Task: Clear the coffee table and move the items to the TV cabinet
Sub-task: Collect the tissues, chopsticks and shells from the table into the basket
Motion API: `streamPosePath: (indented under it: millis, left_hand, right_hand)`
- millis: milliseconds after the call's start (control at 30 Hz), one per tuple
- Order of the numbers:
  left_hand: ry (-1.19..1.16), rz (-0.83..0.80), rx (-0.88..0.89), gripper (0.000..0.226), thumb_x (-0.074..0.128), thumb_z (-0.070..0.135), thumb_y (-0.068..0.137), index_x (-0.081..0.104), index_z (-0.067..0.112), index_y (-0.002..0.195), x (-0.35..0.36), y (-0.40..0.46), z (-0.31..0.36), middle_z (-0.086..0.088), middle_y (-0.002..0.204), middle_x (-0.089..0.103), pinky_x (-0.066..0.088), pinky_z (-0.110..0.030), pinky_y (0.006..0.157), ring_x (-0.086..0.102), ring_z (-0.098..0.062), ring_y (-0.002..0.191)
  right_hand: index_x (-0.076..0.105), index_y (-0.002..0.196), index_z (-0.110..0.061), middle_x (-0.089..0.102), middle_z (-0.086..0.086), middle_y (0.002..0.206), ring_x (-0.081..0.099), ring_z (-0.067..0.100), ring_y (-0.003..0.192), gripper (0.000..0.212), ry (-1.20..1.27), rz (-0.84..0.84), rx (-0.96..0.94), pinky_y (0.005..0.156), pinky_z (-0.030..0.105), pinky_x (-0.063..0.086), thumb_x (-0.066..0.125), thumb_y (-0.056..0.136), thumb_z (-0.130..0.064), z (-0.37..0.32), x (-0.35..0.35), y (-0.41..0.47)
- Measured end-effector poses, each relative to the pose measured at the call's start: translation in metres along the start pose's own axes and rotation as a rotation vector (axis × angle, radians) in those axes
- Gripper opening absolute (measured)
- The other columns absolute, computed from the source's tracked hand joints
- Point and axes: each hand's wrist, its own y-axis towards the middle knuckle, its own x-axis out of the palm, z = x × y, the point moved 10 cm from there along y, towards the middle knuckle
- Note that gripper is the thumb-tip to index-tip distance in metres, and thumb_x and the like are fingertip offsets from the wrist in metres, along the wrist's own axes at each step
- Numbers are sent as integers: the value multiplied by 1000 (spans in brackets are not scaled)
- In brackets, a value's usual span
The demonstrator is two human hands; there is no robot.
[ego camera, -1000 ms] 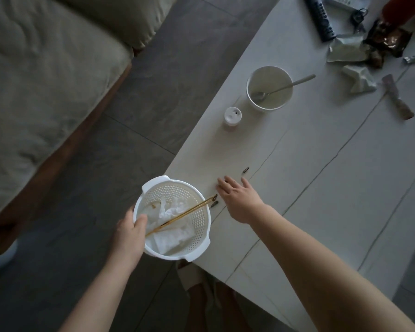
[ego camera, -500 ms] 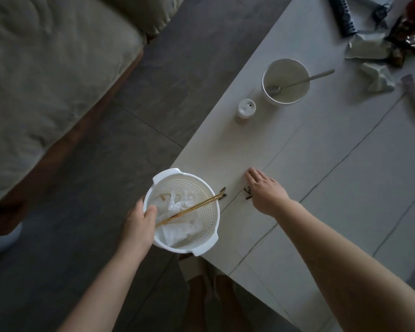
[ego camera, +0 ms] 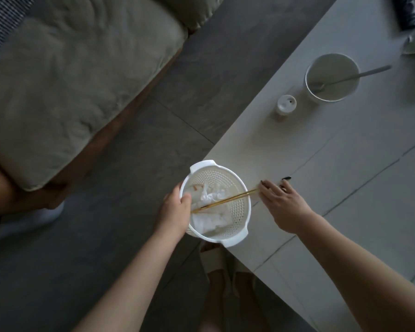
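My left hand (ego camera: 175, 209) grips basket (ego camera: 216, 202) at desk (ego camera: 345, 188) edge; flat right hand (ego camera: 283, 202) sweeps dark scraps (ego camera: 286, 179) toward it.

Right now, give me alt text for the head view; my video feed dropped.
The left hand grips a white colander holding tissues and chopsticks at the coffee table edge, while the right hand lies flat by small dark scraps. Farther back stand a bowl with a spoon and a small white bottle.

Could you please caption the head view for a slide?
Left hand holds a white colander at the table edge; right hand sweeps crumbs toward it.
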Motion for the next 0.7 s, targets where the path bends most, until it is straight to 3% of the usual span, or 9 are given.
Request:
streamPosePath:
  millis: [100,233,300,500,700]
  left_hand:
    - [2,-6,7,35,39,27,93,54,18,123,2,-2,0,-12,118,59,45,-38,90,55,-31,106]
    - [17,-10,11,33,39,30,92,54,21,121,5,0,-2,-10,114,60,47,-38,85,56,-29,100]
    - [14,-15,17,34,39,29,92,54,21,121,6,1,-3,-11,114,59,47,-38,85,56,-29,100]
    - [16,-22,45,35,39,27,92,55,19,121,6,2,0,-12,113,60,47,-40,87,56,-30,100]
    - [-16,-29,72,36,40,27,93,53,20,125,12,4,5,-12,115,59,48,-40,86,57,-28,100]
  right_hand:
    - [15,149,-12,2,0,159,-4,21,147,67,176,34,106,118,40,5,36,86,-12,23,3,-13]
    - [1,151,-20,-10,0,160,-8,19,147,78,538,1,392,118,38,13,42,86,-11,51,18,-21]
    - [0,151,-21,-11,-2,159,-8,20,147,78,638,-21,445,117,39,16,39,85,-6,48,25,-19]
    - [10,151,-21,6,-2,159,5,20,146,76,705,93,469,116,39,20,38,83,-1,36,16,-15]
    - [9,151,-21,0,-5,159,0,21,146,71,421,83,272,115,36,18,33,86,-2,28,8,-5]
